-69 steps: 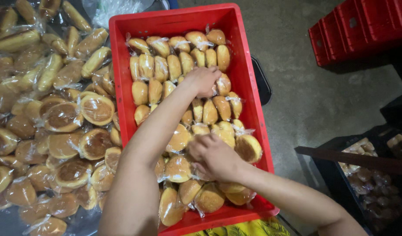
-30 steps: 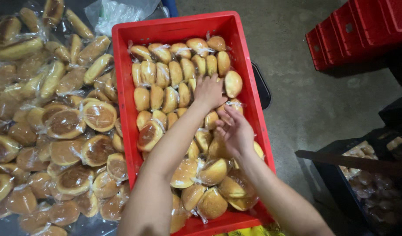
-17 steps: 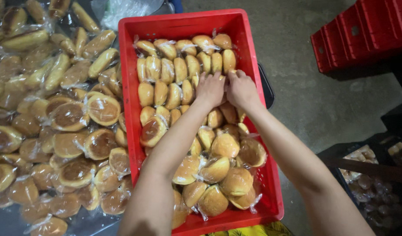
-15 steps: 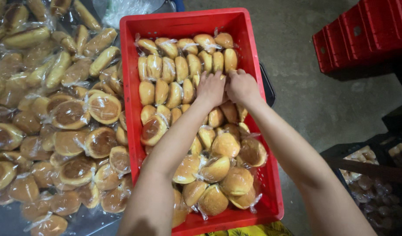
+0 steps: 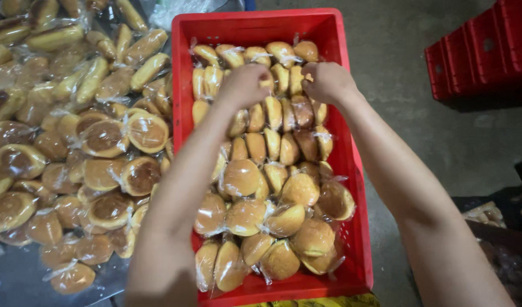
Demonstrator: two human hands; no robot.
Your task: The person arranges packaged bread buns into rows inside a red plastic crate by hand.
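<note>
Far left: loose heap of wrapped round buns (image 5: 105, 170) on a clear plastic sheet (image 5: 11, 278), w/ long wrapped rolls (image 5: 96, 62) piled at the top of that heap. All sealed in clear film, overlapping, some round ones face up w/ darker centres.

Moving right: red plastic crate (image 5: 352, 142) sits just beside the heap, touching its edge. Crate's packed w/ wrapped buns (image 5: 255, 187): upper half stands on edge in tight rows, lower half lies looser & flatter, bigger faces up.

Your left hand (image 5: 243, 85) is over the upper rows, approx centre of the crate. Fingers curled down & together into the buns, knuckles up; looks like they're pinching a standing bun (image 5: 266, 79), but the tips are hidden so can't tell exactly which one they grip.

Your right hand (image 5: 328, 81) is just beside it, near the crate's right wall, same row. Fingers bent in, closed on a wrapped bun (image 5: 307, 77) at the row's right end; only a sliver of it shows past your thumb.

Hands are near each other, not touching.

Right of the crate: bare concrete floor (image 5: 420, 131). Top right corner: stacked red crates (image 5: 488, 51), well apart from yours. Bottom right: dark crate (image 5: 499, 227), contents too dim to tell.
</note>
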